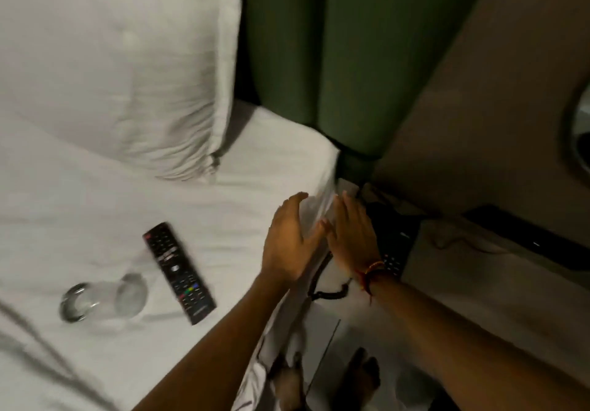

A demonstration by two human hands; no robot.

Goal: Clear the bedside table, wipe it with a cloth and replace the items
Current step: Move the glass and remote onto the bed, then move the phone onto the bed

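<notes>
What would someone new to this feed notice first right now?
Probably the two hands in the middle: the left hand and right hand, which wears a thread bracelet, reach open-palmed past the bed's corner toward a black telephone with a coiled cord on the bedside table. To the left, a black remote and a clear glass lying on its side rest on the white sheet, below the pillow.

A white pillow (118, 59) fills the upper left of the frame, resting on the white-sheeted bed (79, 193). In the lower left, a clear drinking glass (103, 297) lies on its side on the bed, with a black rectangular remote control (178, 271) just to its right. Right of centre, at the bed's edge, sits a black corded telephone (394, 244) on the pale desk (463, 270).
</notes>
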